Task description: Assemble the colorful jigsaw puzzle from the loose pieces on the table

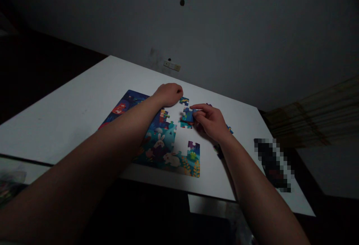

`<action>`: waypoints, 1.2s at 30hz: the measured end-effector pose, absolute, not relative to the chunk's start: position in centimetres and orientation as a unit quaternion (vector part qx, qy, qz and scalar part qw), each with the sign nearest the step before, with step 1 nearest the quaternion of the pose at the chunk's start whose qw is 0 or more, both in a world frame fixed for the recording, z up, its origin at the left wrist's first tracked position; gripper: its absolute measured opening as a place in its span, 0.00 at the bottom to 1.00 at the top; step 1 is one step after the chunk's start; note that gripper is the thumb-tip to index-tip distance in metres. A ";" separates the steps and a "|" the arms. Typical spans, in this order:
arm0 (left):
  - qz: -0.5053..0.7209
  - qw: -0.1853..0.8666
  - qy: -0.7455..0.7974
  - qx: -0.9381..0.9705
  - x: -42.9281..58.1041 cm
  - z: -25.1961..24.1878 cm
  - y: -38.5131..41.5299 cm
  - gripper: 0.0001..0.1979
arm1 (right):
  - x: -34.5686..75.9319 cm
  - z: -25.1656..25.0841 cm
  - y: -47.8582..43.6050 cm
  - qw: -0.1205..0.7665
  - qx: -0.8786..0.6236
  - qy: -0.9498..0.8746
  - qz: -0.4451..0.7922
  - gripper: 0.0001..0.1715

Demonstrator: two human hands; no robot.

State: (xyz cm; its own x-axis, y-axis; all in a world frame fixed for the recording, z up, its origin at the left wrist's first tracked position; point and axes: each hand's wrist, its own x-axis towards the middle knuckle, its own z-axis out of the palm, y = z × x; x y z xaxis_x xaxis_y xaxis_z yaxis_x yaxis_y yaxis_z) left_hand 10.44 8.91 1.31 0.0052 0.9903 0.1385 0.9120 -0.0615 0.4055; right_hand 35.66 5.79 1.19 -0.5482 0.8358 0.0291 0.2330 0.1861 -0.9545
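Note:
A colourful jigsaw puzzle (159, 135), partly assembled with gaps on its right side, lies on the white table (84, 88). My left hand (169, 94) is curled at the puzzle's far edge, its fingertips turned away; what it holds, if anything, is hidden. Beside it lies a small loose piece (184, 101). My right hand (209, 120) pinches a blue puzzle piece (189, 115) between thumb and fingers, over another piece (185, 124) right of the gap. My left forearm covers part of the puzzle.
More loose pieces (230, 129) lie beyond and beside my right wrist. A dark pixelated object (273, 164) rests near the table's right edge. Behind the table stands a grey wall (224, 43) with a socket strip (172, 65).

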 end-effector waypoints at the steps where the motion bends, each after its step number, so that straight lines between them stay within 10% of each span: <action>1: 0.195 0.101 0.679 0.701 10.5 1.4 8.9 0.20 | 35.6 1.3 5.7 0.292 -0.378 -0.710 0.518 0.20; 23: 0.206 0.104 0.677 0.699 10.3 1.1 9.0 0.18 | 36.4 1.6 5.2 0.168 -0.284 -0.722 0.608 0.26; 36: 0.201 0.099 0.675 0.703 10.2 1.0 9.1 0.21 | 36.5 1.4 6.2 0.253 -0.341 -0.821 0.382 0.18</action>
State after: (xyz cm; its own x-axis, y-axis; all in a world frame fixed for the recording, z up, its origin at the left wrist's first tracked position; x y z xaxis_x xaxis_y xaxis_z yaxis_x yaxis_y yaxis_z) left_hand 10.21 9.09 1.01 0.0076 0.9888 0.1489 0.9096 -0.0687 0.4097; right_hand 36.51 6.20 1.42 -0.6399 0.7527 0.1548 0.3669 0.4762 -0.7991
